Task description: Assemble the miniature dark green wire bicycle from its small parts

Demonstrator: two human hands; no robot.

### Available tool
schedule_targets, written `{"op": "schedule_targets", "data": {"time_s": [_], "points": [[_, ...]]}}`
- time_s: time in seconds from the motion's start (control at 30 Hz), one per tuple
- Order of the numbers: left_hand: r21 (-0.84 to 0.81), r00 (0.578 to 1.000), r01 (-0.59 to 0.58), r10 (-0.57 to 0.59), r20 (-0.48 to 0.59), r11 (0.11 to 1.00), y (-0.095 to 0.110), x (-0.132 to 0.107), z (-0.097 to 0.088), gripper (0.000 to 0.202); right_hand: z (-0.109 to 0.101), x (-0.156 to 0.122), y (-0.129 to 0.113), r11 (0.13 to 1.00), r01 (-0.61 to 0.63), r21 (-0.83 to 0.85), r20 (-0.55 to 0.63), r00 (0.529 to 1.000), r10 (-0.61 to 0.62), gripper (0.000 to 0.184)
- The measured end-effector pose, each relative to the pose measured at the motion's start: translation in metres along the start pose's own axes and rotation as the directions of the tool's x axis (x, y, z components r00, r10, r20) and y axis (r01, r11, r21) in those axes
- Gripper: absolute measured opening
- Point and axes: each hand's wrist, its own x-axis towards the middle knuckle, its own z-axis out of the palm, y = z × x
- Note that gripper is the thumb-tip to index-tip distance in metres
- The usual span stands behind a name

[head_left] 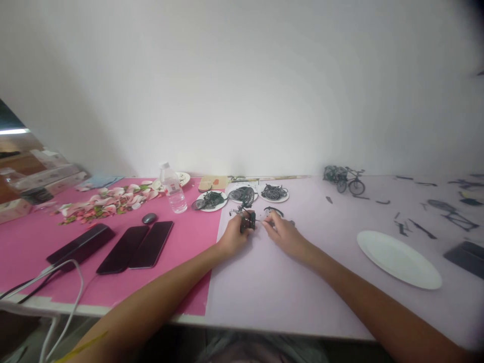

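My left hand (232,238) is closed round a dark model bicycle piece (247,221), held just above the table. Beside it, the fingers of my right hand (284,235) pinch at a thin dark part that reaches toward that piece; its kind is too small to make out. A curved black part (274,209) lies just beyond my right fingertips. Behind my hands stand white plates of dark bicycle parts: a left plate (223,203), a middle plate (231,199) and a right plate (286,196).
An assembled model bicycle (351,182) stands at the back right. Loose dark parts (422,229) and a bare white plate (399,259) lie to the right. Leftward are a water bottle (174,189), phones (151,244), a black box with cables (81,246) and pink petals (109,199).
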Motion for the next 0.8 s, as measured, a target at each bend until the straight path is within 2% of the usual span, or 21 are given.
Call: {"op": "schedule_targets", "data": {"time_s": [0.37,0.6,0.8], "points": [[0.022,1.000,-0.015,0.015,0.006,1.000,0.0026,-0.0011,-0.0002,0.053,-0.0013,-0.0012,-0.0025,0.999,-0.032,0.010,0.023,0.999,0.032,0.022],[-0.002,1.000,-0.023,0.023,0.000,1.000,0.0025,-0.0004,-0.0002,0.050,-0.0027,0.0009,-0.0010,0.999,-0.011,0.041,-0.035,0.999,0.012,0.024],[0.039,0.997,-0.073,0.073,-0.006,0.997,-0.0005,0.0005,-0.0005,0.034,-0.0021,0.0000,-0.0031,0.997,0.008,0.071,-0.067,0.998,-0.004,0.023]]}}
